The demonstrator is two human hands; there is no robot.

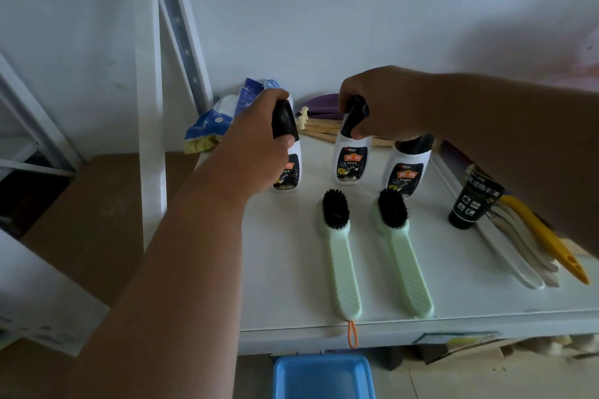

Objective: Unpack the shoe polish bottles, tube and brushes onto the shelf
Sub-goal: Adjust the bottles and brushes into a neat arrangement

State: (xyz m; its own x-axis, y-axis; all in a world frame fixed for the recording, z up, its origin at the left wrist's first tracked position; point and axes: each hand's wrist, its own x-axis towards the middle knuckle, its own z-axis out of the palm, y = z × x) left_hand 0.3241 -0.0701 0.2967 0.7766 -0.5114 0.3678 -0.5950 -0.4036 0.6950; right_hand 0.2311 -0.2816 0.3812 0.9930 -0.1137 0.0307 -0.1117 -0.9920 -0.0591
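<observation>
Head view: left hand (259,136) clasps the left bottle (289,168) by its black cap, right hand (382,107) clasps the middle bottle (350,159) (both upright) on the shelf (291,269).

Shelf board (291,269): bare white strip at lower left of the frame, between its left edge and the left brush (340,256). Narrow lane between that brush and the right brush (400,253); both lie lengthwise, bristles up. Wider bare patch right of them, closed at far right by the upright black tube (471,201) and a fan of shoehorns (525,253). Behind the brushes, three polish bottles (348,159) stand in a row with gaps between; hands (259,142) cover two caps. Back edge crowded: blue bag (214,126), wooden sticks (321,131). White upright post (147,107) blocks the left side.
</observation>
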